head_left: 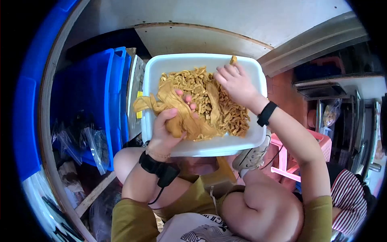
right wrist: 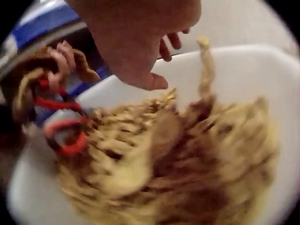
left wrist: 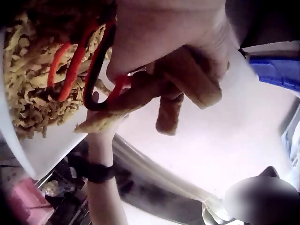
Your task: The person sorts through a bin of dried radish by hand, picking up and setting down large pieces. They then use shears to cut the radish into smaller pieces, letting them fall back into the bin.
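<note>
My left hand (head_left: 161,135) grips a bunch of limp yellow-brown food slices (head_left: 173,107) over the left side of a white tub (head_left: 252,139). Cut strips (head_left: 238,117) of the same food fill the tub, and a longer slice (head_left: 212,101) lies across them. Scissors (right wrist: 65,149) with red and black handles show close to my left hand in both wrist views; their blades are hidden. Above the tub's back right, my right hand (head_left: 238,84) has loosely spread fingers and nothing between them. One strip (right wrist: 206,65) stands apart from it, near the tub's back wall.
Blue crates (head_left: 107,105) stand along the left, with clear plastic bags (head_left: 94,145) beside them. Behind the tub is a pale wall panel (head_left: 201,42). A pink plastic stool (head_left: 324,143) and a dark shelf unit (head_left: 338,86) are at the right.
</note>
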A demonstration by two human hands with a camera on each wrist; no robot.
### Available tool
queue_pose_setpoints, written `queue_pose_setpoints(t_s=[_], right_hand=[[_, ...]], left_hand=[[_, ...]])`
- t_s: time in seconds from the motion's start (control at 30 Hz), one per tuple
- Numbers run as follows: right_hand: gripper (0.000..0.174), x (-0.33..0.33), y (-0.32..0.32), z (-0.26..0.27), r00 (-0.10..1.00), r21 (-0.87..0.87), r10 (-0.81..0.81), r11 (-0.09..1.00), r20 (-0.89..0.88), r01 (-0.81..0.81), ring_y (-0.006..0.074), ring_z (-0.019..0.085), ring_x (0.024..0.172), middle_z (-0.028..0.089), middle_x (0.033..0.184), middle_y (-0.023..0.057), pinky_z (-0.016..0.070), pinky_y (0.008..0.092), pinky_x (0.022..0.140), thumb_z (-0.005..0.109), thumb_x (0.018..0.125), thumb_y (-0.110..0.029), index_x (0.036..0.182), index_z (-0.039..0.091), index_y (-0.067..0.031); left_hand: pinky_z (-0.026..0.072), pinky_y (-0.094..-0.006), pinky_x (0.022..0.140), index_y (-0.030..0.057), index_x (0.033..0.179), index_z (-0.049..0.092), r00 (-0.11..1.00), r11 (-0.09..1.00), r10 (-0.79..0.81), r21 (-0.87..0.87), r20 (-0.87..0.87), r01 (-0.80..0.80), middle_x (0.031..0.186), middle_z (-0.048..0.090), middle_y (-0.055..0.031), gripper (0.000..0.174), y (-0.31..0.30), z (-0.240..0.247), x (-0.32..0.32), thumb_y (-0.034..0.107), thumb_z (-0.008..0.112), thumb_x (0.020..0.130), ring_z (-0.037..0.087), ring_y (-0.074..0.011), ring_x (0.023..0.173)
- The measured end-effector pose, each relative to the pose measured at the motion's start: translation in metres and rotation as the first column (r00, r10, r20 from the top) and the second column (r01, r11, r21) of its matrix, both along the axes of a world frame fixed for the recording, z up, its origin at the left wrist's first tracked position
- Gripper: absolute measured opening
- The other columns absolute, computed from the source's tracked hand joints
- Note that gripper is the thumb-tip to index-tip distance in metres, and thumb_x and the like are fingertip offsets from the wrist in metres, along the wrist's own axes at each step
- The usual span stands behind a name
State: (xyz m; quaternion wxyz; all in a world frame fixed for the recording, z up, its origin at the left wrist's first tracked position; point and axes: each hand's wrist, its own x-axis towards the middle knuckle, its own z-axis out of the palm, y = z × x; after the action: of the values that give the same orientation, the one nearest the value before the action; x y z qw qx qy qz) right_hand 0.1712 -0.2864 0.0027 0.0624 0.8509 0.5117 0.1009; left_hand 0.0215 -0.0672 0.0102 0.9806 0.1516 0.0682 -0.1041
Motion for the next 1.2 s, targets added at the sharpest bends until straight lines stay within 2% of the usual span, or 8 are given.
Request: queue_pose_setpoints(t_s=[0.2, 0.5, 0.63, 0.87, 0.93, 1.07, 1.13, 1.2], right_hand=[[0.033, 0.026, -0.018, -0.025, 0.95, -0.519, 0.008, 0.839, 0.312, 0.164, 0.0211, 0.049, 0.11, 0.061, 0.101, 0.0039, 0.0328, 0.0357, 0.099, 0.063, 0.074, -0.014, 0.105, 0.054, -0.0073], [0.015, -0.017, -0.003, -0.005, 0.793, 0.132, -0.46, 0.827, -0.4, 0.547, 0.0344, 0.057, 0.079, 0.061, 0.08, 0.0153, 0.0459, 0.0458, 0.074, 0.062, 0.076, -0.018, 0.078, 0.058, -0.0042], [0.027, -0.041, -0.005, -0.027, 0.6, -0.018, -0.511, 0.77, -0.616, 0.637, 0.0384, 0.059, 0.091, 0.055, 0.099, 0.0243, 0.0504, 0.0483, 0.077, 0.06, 0.078, -0.02, 0.092, 0.056, 0.0026], [0.041, -0.015, -0.019, -0.065, 0.685, 0.2, -0.478, 0.721, -0.551, 0.664, 0.0432, 0.061, 0.089, 0.057, 0.099, 0.0254, 0.0497, 0.0499, 0.079, 0.059, 0.082, -0.019, 0.114, 0.042, -0.0011], [0.041, 0.0, -0.018, -0.051, 0.437, -0.015, -0.574, 0.617, -0.692, 0.787, 0.0449, 0.061, 0.088, 0.06, 0.099, 0.0263, 0.0487, 0.0498, 0.082, 0.057, 0.083, -0.018, 0.117, 0.04, -0.0005], [0.041, 0.005, -0.028, -0.05, 0.25, 0.151, -0.4, 0.261, -0.882, 0.953, 0.0463, 0.06, 0.095, 0.061, 0.1, 0.0324, 0.0459, 0.0509, 0.086, 0.051, 0.087, -0.021, 0.119, 0.039, 0.0017], [0.043, -0.006, -0.028, -0.051, 0.325, 0.229, -0.382, 0.275, -0.865, 0.934, 0.0455, 0.061, 0.094, 0.061, 0.099, 0.0329, 0.0475, 0.0499, 0.083, 0.051, 0.088, -0.025, 0.118, 0.038, 0.0035], [0.047, -0.033, -0.011, -0.038, 0.26, -0.069, -0.555, 0.502, -0.79, 0.862, 0.0447, 0.063, 0.09, 0.062, 0.099, 0.0313, 0.0494, 0.048, 0.08, 0.053, 0.089, -0.03, 0.117, 0.039, 0.0059]], left_hand=[[0.0495, -0.0443, 0.092, 0.0073, 0.131, 0.042, 0.997, 0.995, -0.073, 0.059, -0.036, 0.075, 0.113, 0.057, -0.0106, 0.049, -0.008, -0.007, -0.005, 0.001, 0.056, 0.084, 0.055, -0.0291, 0.114], [0.0413, -0.0391, 0.103, 0.0024, 0.128, 0.047, 0.982, 0.934, -0.178, 0.302, -0.062, 0.188, 0.124, 0.054, -0.0119, 0.048, -0.011, -0.003, -0.004, 0.0, 0.061, 0.082, 0.053, -0.0252, 0.119], [0.0395, -0.0384, 0.105, 0.0028, 0.126, 0.048, 0.986, 0.934, -0.146, 0.318, -0.081, 0.164, 0.124, 0.054, -0.0114, 0.047, -0.016, 0.003, -0.006, -0.001, 0.063, 0.081, 0.052, -0.0253, 0.121], [0.0417, -0.0372, 0.102, 0.0049, 0.124, 0.049, 0.971, 0.926, -0.098, 0.338, -0.219, 0.17, 0.117, 0.056, -0.0083, 0.045, -0.024, -0.006, -0.014, 0.001, 0.065, 0.081, 0.054, -0.0237, 0.117], [0.0431, -0.037, 0.1, 0.0051, 0.123, 0.05, 0.972, 0.908, -0.112, 0.375, -0.208, 0.185, 0.116, 0.056, -0.0077, 0.045, -0.025, -0.005, -0.015, 0.001, 0.065, 0.081, 0.055, -0.0229, 0.115], [0.0458, -0.0364, 0.096, 0.0046, 0.123, 0.049, 0.96, 0.908, -0.128, 0.36, -0.248, 0.214, 0.114, 0.057, -0.0074, 0.045, -0.023, -0.006, -0.015, 0.0, 0.064, 0.082, 0.057, -0.0217, 0.112], [0.0462, -0.0362, 0.096, 0.0044, 0.124, 0.049, 0.957, 0.923, -0.126, 0.323, -0.261, 0.209, 0.114, 0.057, -0.0077, 0.045, -0.023, -0.005, -0.014, 0.0, 0.064, 0.082, 0.057, -0.0217, 0.112], [0.045, -0.0369, 0.098, 0.0039, 0.126, 0.048, 0.959, 0.936, -0.09, 0.307, -0.267, 0.173, 0.119, 0.056, -0.0089, 0.047, -0.024, -0.001, -0.014, 0.0, 0.063, 0.082, 0.056, -0.0226, 0.115]])
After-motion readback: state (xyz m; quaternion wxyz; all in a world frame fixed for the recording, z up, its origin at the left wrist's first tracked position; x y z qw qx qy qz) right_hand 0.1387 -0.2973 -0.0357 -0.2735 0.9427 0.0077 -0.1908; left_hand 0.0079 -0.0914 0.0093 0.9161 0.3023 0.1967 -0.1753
